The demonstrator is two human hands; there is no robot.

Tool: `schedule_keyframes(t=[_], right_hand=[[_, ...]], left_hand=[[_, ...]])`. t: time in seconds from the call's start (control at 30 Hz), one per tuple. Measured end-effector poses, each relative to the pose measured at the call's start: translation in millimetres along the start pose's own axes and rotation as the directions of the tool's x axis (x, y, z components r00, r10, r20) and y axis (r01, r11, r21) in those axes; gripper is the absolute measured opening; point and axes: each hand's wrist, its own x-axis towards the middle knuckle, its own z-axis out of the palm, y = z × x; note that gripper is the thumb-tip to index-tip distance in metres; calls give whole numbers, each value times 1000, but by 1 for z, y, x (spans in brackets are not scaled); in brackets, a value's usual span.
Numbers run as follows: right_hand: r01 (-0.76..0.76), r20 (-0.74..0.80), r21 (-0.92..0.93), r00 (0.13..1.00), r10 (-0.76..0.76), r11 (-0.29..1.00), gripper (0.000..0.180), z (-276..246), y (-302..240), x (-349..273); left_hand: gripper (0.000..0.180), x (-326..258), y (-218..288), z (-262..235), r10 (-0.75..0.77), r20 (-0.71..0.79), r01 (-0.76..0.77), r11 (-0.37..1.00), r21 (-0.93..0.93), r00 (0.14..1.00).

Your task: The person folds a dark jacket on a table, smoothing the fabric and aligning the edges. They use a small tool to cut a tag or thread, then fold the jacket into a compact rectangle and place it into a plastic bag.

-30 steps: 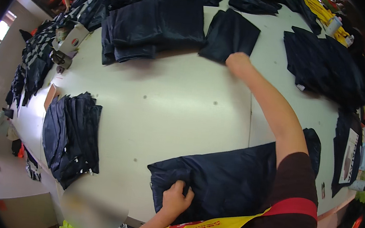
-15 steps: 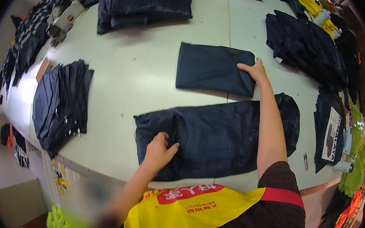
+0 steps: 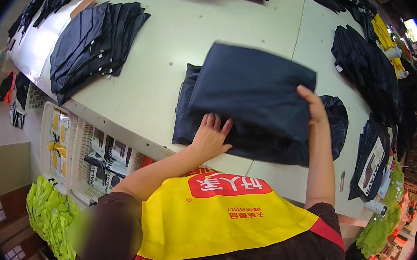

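We are working at the near edge of the pale cutting table (image 3: 176, 50), stacking dark navy garments, and the job looks to us partly done: our right hand (image 3: 314, 106) is gripping the right edge of a folded navy piece (image 3: 253, 91), fingers curled around the cloth, and is holding it over the spread navy garment (image 3: 269, 136) that is lying flat beneath it, close to the table's front edge. Our left hand (image 3: 210, 136) is pressing down with fingers spread and flat on the lower garment, touching it just below the folded piece and clasping nothing. The folded piece is sitting at a slight tilt and is overlapping the lower one rather than lying square with it, so we are judging that the laying-down and squaring are not yet finished. A fanned stack of navy pieces (image 3: 93, 42) is lying well apart to the left, and a heap of dark garments (image 3: 371, 78) is waiting on the right (whether those are finished or pending we cannot tell), with white crates (image 3: 89, 153) standing under the table edge
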Motion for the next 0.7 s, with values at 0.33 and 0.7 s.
schedule_keyframes(t=[0.33, 0.7], right_hand=[[71, -171, -381, 975, -145, 922, 37, 0, 82, 25], [77, -193, -914, 780, -596, 398, 61, -7, 91, 28]], left_hand=[[49, -26, -4, 34, 150, -179, -169, 981, -96, 972], [58, 26, 30, -65, 325, -406, -367, 930, -28, 854]])
